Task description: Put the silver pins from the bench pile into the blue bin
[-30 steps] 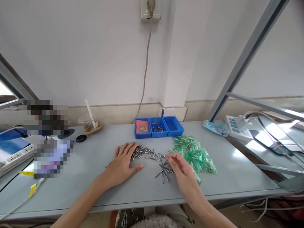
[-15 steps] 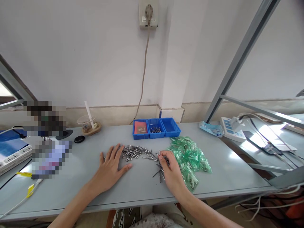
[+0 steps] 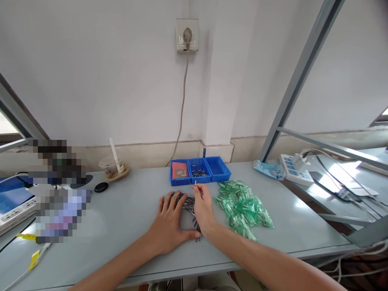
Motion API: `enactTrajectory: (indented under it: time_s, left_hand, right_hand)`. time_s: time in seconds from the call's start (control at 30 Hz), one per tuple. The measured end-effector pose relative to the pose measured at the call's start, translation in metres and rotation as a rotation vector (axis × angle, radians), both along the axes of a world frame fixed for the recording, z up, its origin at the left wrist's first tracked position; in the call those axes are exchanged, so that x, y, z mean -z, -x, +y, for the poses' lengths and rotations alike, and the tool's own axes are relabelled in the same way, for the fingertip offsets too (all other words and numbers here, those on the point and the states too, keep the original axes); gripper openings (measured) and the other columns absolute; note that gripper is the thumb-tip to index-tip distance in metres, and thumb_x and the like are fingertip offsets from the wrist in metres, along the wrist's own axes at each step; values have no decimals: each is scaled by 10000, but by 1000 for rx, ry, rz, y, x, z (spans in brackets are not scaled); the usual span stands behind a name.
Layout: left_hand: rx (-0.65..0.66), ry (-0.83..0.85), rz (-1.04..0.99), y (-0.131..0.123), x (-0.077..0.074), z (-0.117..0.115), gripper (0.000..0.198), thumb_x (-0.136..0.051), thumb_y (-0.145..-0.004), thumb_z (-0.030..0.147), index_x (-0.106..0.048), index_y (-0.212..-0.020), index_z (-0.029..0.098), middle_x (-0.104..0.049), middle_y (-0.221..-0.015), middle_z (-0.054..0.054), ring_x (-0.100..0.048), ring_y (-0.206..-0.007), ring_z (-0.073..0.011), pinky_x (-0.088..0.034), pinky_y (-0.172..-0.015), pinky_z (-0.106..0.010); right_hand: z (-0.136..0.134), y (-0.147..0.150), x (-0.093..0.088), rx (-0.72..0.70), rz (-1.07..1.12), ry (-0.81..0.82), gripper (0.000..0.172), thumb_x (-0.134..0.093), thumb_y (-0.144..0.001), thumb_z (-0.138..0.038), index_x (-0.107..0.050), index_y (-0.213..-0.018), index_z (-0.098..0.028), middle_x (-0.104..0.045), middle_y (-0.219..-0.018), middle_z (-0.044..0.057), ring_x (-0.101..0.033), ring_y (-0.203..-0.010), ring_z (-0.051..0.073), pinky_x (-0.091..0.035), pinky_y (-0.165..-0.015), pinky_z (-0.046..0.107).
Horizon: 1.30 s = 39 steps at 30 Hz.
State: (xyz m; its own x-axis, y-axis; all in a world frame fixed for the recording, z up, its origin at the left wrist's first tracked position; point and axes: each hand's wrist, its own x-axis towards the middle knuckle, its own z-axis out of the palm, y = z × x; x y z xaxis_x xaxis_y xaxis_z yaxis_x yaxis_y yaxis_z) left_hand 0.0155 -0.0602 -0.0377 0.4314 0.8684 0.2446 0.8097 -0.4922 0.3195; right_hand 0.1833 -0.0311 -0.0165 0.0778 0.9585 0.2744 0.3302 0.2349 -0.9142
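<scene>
My left hand (image 3: 169, 226) lies palm down with its fingers spread, the fingertips and thumb around a pile of thin metal pins (image 3: 188, 205). Part of the pile is hidden beneath both hands. Close on its right, my right hand (image 3: 205, 208) is closed in a pinch, and a small shiny metal pin (image 3: 195, 183) sticks up from the fingertips. Just beyond stands the middle blue bin (image 3: 196, 162), with similar pins inside. Whether more pins are inside my right hand, I cannot tell.
A left blue bin (image 3: 171, 171) with a red packet and a right blue bin (image 3: 223, 165) flank the middle one. Green plastic bags (image 3: 242, 206) of parts lie at right. Power strips (image 3: 295, 169), a black round lid (image 3: 101, 187) and a clear cup (image 3: 109, 163) stand farther out.
My left hand has slid right across the table onto the pins, gathering them closer together. My right hand has moved slightly up and left, toward the bins. The camera view has tilted up.
</scene>
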Motion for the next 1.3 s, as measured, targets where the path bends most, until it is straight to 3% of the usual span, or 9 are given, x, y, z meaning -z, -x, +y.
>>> enactTrajectory:
  time_s: [0.03,0.07,0.33,0.5,0.63,0.8,0.97,1.07,1.3]
  left_hand:
    - [-14,16,-6,-5,0,1,1201,-652,-727,926,-292,-1672,277,-267,-1727,-145,-161,-1592,-485,-85,-1264,-743]
    - [-26,26,-14,-8,0,3,1198,-655,-728,922,-306,-1667,265,-271,-1723,-155,-159,-1590,-491,-83,-1259,-750]
    - [-2,19,-46,-21,-10,12,869,-477,-942,815,-388,-1615,272,-335,-1694,-139,-212,-1578,-468,-112,-1249,-762]
    - [29,131,-25,-31,-20,17,1164,-571,-747,964,-349,-1645,257,-261,-1721,-166,-148,-1584,-513,-66,-1233,-799]
    - [70,123,-25,-37,-21,18,1205,-607,-688,983,-370,-1632,273,-264,-1721,-153,-135,-1582,-521,-42,-1229,-806]
    - [104,11,-68,-39,-17,17,873,-659,-849,798,-497,-1523,269,-409,-1636,-144,-286,-1529,-481,-129,-1226,-790]
    - [180,-78,-122,-34,-24,23,553,-713,-932,551,-598,-1388,261,-546,-1490,-117,-476,-1386,-372,-345,-1204,-651]
    - [208,-43,-153,-30,-29,28,453,-713,-960,462,-622,-1358,265,-557,-1470,-99,-498,-1356,-332,-449,-1148,-553]
    - [198,-52,-142,-29,-29,29,381,-688,-995,426,-627,-1331,257,-581,-1427,-83,-514,-1315,-312,-462,-1097,-520]
  right_hand:
    - [3,-1,-2,123,165,50,327,-387,-1015,-515,-615,-1041,-283,-687,-1082,94,-637,-1079,308,-533,-966,468]
    - [6,-4,-5,144,200,59,327,-405,-1000,-529,-597,-1009,-265,-684,-1087,100,-644,-1062,304,-534,-968,468]
    - [36,-61,-44,-2,233,31,361,-647,-884,-595,-637,-915,-236,-693,-974,74,-647,-874,252,-547,-859,410]
    - [49,-84,-49,-30,252,48,341,-669,-902,-565,-643,-943,-227,-654,-924,40,-584,-733,188,-485,-665,320]
    - [60,-89,-44,-85,225,16,343,-687,-896,-567,-649,-924,-228,-656,-865,25,-559,-683,170,-455,-639,308]
    - [67,-84,-44,-166,238,0,300,-708,-902,-519,-659,-909,-224,-649,-828,13,-534,-657,156,-443,-646,306]
    - [66,-80,-44,-247,248,44,332,-701,-915,-547,-661,-952,-219,-642,-838,8,-512,-635,144,-432,-629,301]
    - [66,-83,-43,-249,210,39,361,-689,-925,-573,-663,-963,-215,-622,-819,1,-502,-624,140,-422,-617,297]
    - [63,-97,-42,-218,119,-2,336,-718,-917,-557,-672,-960,-227,-604,-810,-4,-493,-628,146,-423,-597,296]
